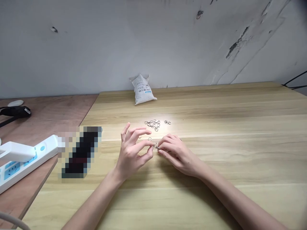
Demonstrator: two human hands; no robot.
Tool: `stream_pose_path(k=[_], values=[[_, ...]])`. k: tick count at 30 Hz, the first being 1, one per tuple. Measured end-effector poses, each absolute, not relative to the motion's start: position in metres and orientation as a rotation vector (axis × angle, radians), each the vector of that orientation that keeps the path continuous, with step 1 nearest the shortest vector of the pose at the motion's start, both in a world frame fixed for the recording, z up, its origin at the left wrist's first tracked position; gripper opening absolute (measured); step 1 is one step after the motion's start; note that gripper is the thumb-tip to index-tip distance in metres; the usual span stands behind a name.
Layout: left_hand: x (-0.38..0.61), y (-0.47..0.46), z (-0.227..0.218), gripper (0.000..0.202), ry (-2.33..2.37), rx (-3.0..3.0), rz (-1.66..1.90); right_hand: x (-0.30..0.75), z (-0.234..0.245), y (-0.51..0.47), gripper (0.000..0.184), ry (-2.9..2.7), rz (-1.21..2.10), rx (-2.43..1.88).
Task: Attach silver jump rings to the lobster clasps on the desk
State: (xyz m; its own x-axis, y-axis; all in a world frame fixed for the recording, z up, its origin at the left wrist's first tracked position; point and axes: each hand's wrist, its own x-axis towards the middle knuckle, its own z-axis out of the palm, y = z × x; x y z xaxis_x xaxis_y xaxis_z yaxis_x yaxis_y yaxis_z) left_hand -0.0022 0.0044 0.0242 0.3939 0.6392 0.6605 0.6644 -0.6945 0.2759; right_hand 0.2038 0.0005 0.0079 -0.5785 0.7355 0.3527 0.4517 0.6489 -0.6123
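Above the wooden table, my left hand point(134, 148) pinches a small metal ring point(155, 145) between thumb and forefinger, its other fingers raised. Facing it, my right hand point(176, 153) grips a small silver clasp point(157, 148) whose end meets the ring; its far part is hidden by the fingers. Whether ring and clasp are linked, I cannot tell. A loose metal ring point(150, 139) lies just beyond my fingers, and another is partly hidden behind my left hand. Farther back rests a pile of clasps with rings point(153, 123), with a separate clasp point(167, 122) to its right.
A white plastic packet point(143, 91) with a printed label stands near the wall. At left lies a dark, pixelated flat object point(81, 151). A white power strip point(26, 163) with a plug in it and a black cable point(16, 111) are on the lower reddish board.
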Motion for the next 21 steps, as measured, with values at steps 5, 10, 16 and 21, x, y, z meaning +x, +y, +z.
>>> stream_pose_path(k=[5,10,16,21], values=[[-0.001,0.004,0.019,0.011,-1.367,-2.713,-1.152,0.218,0.011,0.009,0.018,-2.355,0.202,-0.971],[0.001,0.004,0.012,0.009,-1.44,-2.89,-0.897,0.212,0.014,0.003,0.024,-2.33,0.046,-0.901],[-0.005,0.008,0.012,0.009,-1.39,-2.757,-0.976,0.203,0.01,0.0,0.022,-2.245,0.2,-0.988],[0.0,0.006,0.016,0.01,-1.163,-2.569,-1.082,0.202,0.009,-0.001,0.021,-2.16,0.473,-1.057]])
